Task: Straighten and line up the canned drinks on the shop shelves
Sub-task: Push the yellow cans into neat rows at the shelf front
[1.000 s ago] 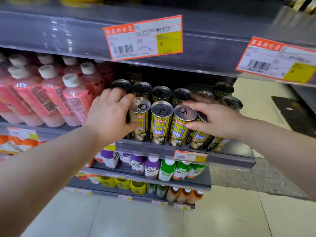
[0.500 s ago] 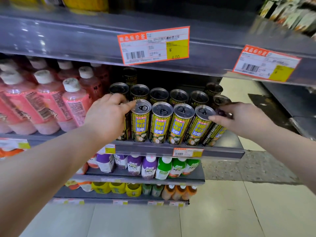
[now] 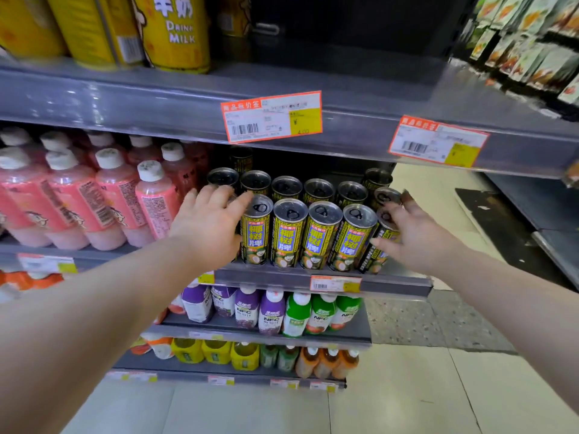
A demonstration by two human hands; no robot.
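Coconut-drink cans (image 3: 286, 236) are mostly aligned; R-end can (image 3: 374, 260) to be squared. L hand (image 3: 208, 222) & R hand (image 3: 418, 234) are held open.

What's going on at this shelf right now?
A person is tidying the black-and-yellow cans on the middle shelf. The left hand rests against the left end of the front row, next to the pink bottles. The right hand touches the rightmost can, whose label is turned sideways. The four cans between the hands face forward in an even line, with a second row behind them.
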